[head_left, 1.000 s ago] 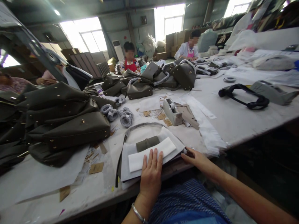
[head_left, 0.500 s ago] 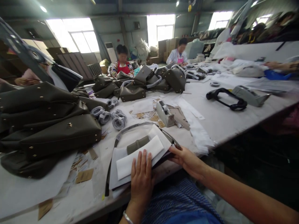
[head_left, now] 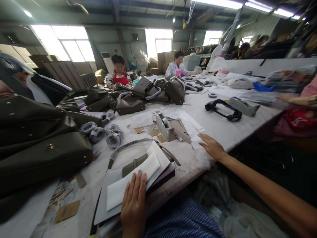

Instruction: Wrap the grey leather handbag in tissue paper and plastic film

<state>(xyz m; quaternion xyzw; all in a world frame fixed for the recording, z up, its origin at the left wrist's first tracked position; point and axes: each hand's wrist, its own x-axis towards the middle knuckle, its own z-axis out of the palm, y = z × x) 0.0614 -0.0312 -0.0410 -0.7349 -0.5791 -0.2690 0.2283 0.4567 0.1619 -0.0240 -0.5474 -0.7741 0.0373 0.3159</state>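
Two hands lay palm down on the table (head_left: 223, 127). The left hand (head_left: 133, 205) rested flat at the near edge, wrist bent back, fingers straight and close together on the white pad (head_left: 123, 188) covering the bag (head_left: 164, 177). The right arm stretched out to the right. The right hand (head_left: 211, 147) was open, fingers loosely apart, touching the paper (head_left: 191, 126) near the dispenser (head_left: 165, 127).

My only view comes from the head camera, looking forward and down across the bench (head_left: 223, 125), close over its near edge at lower centre, windows far at the top.
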